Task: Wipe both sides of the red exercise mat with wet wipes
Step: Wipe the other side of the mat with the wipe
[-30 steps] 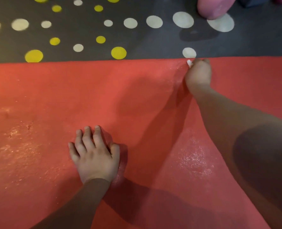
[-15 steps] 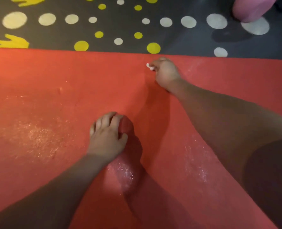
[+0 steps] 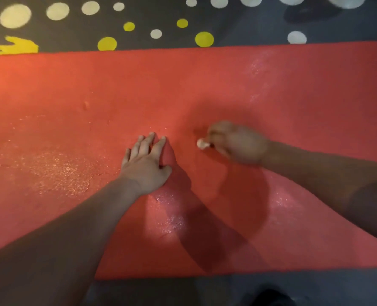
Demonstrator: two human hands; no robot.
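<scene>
The red exercise mat (image 3: 77, 91) lies flat across the whole view, with shiny wet patches on it. My left hand (image 3: 146, 163) rests flat on the mat near the middle, fingers straight and pointing away from me. Just to its right, my right hand (image 3: 236, 143) is blurred and grips a small bunched white wet wipe (image 3: 202, 144), which sticks out at the hand's left side and touches the mat.
A dark grey floor (image 3: 73, 29) with white and yellow dots and a yellow hand print lies beyond the mat's far edge. The mat's near edge shows at the bottom, with dark floor (image 3: 227, 288) below it.
My right hand has drawn the wipe from the mat's far edge back toward me to the middle. My left hand has flattened out, its fingers straightened. The view has shifted nearer.
</scene>
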